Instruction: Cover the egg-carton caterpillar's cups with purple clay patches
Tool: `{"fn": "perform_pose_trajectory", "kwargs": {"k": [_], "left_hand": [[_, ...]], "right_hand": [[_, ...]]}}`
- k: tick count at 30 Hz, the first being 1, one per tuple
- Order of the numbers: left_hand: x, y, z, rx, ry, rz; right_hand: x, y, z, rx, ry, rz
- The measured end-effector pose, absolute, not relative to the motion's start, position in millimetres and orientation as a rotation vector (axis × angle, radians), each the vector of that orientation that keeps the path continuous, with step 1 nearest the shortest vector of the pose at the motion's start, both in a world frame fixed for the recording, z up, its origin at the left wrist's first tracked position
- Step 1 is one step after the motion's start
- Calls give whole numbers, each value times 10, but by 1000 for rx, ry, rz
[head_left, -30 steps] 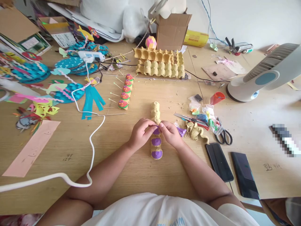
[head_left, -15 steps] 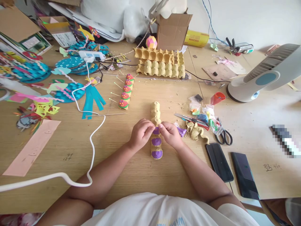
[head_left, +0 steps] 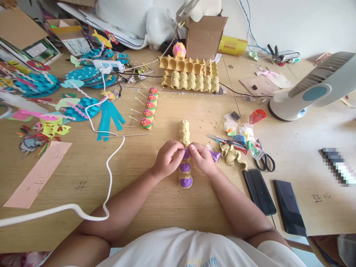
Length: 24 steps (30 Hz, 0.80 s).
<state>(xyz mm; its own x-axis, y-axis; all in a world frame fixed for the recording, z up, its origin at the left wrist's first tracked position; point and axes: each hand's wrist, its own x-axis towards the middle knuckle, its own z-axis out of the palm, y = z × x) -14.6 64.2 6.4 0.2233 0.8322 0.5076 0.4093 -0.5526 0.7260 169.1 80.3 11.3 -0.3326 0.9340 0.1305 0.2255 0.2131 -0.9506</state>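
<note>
Shift: since half a second ago, my left fingertips have edged slightly apart over the third purple patch [head_left: 186,154]; the egg-carton strip [head_left: 184,127] stays put.
Hands: left hand [head_left: 167,159] and right hand [head_left: 203,159] meet there, thumbs and forefingers drawn in; pinching or merely pressing, I cannot tell.
Strip: lengthwise before me, far cups bare.
Risk: uneven pressure might dent the pulp or lift the purple edge.
Surface: wooden tabletop [head_left: 155,218], crumbs [head_left: 213,122] beyond.
Room: fan [head_left: 311,91] at right, white wall [head_left: 311,22] behind.
</note>
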Motion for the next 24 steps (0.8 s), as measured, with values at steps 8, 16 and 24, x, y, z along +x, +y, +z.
{"fn": "perform_pose_trajectory", "kwargs": {"k": [8,16,24], "left_hand": [[-150,665,47,2046,1157,1313],[-169,687,-4,2030,1183,1299],[-150,650,27,1949,1224,1284]], "right_hand": [[1688,810,167,-1014,-1677,1252],[1683,799,138,-1049,-1640,1209],[1700,822,144,-1047,-1604,1192]]}}
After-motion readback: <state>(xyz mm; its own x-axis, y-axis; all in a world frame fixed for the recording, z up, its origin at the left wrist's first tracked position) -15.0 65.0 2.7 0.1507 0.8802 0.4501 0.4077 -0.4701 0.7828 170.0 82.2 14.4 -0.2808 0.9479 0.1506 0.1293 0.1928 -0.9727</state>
